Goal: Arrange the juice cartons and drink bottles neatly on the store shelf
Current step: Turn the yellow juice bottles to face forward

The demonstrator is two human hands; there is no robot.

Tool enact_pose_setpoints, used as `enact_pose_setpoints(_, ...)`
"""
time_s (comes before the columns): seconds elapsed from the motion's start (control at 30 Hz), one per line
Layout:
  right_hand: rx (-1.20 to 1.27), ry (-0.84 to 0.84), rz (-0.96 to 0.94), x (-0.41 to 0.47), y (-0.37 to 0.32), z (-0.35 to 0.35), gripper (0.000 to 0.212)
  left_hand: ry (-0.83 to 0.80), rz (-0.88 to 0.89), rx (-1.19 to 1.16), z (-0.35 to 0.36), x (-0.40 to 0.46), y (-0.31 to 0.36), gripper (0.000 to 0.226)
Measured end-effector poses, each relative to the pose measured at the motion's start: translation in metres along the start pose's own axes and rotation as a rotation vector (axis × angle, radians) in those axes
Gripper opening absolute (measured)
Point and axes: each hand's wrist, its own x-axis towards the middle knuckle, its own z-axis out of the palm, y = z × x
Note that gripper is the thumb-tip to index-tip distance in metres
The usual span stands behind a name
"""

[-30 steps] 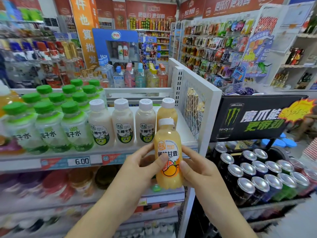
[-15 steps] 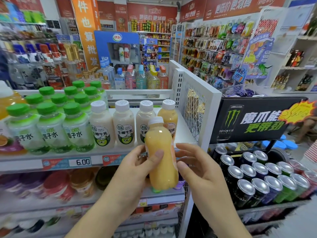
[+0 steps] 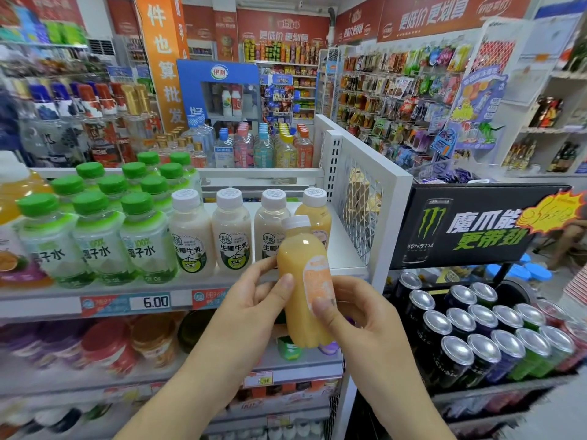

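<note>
A: Where is the orange bottle [image 3: 305, 281]?
B: In front of the shelf [image 3: 95, 292], held between both hands: left hand [image 3: 254, 315] and right hand [image 3: 359, 322] each curl fingers around it

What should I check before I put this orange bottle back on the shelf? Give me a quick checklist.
1. Grip: left hand and right hand both hold the orange bottle: ok.
2. Cap on: ok.
3. Label facing front: turned to the right, not ok.
4. Bottle upright: slightly tilted, not ok.
5. Free spot on the shelf in front of the matching orange bottle: ok.
6. Cream bottles standing in a row: ok.
</note>
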Motion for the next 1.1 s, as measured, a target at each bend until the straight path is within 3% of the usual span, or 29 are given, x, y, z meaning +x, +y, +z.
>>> enact_pose_setpoints(0.1, -0.062, 0.0, -0.034, -0.002, -0.006, 0.001, 0.009, 0.011, -0.024, -0.033, -0.002, 0.0, 0.002, 0.035)
enact_pose_setpoints(0.23, 0.014, -0.082, -0.023, 0.002, -0.007, -0.006, 0.014, -0.004, -0.072, -0.144, -0.011, 0.0, 0.004, 0.039)
enact_pose_setpoints(0.33, 0.104, -0.18, 0.069, 0.006, -0.005, -0.008, 0.033, -0.022, -0.086, -0.182, -0.013, 0.001, 0.006, 0.041)
enact_pose_setpoints(0.43, 0.121, -0.222, 0.109, 0.007, -0.003, -0.004, 0.037, -0.029, -0.087, -0.129, -0.01, 0.002, 0.004, 0.043)
enact_pose_setpoints(0.57, 0.16, -0.093, 0.148, 0.003, 0.0, 0.008, 0.037, 0.063, -0.026, 0.001, -0.008, 0.003, 0.002, 0.036)
enact_pose_setpoints(0.67, 0.04, 0.028, 0.125, -0.002, -0.004, 0.013, 0.023, 0.146, -0.034, 0.019, -0.007, 0.003, 0.002, 0.029)
enact_pose_setpoints(0.8, -0.158, 0.096, 0.015, -0.009, -0.013, 0.015, 0.031, 0.084, -0.101, -0.089, -0.005, -0.001, 0.001, 0.047)
enact_pose_setpoints(0.87, -0.154, 0.053, -0.056, -0.011, -0.014, 0.011, 0.03, 0.053, -0.096, -0.098, -0.007, -0.001, 0.003, 0.058)
enact_pose_setpoints(0.93, -0.113, -0.033, -0.114, -0.012, -0.015, 0.004, 0.032, 0.022, -0.088, -0.131, -0.01, 0.0, 0.005, 0.053)
enact_pose_setpoints(1.1, -0.17, -0.255, -0.219, -0.005, -0.02, -0.018, 0.064, -0.046, -0.119, -0.301, -0.009, -0.002, 0.012, 0.048)
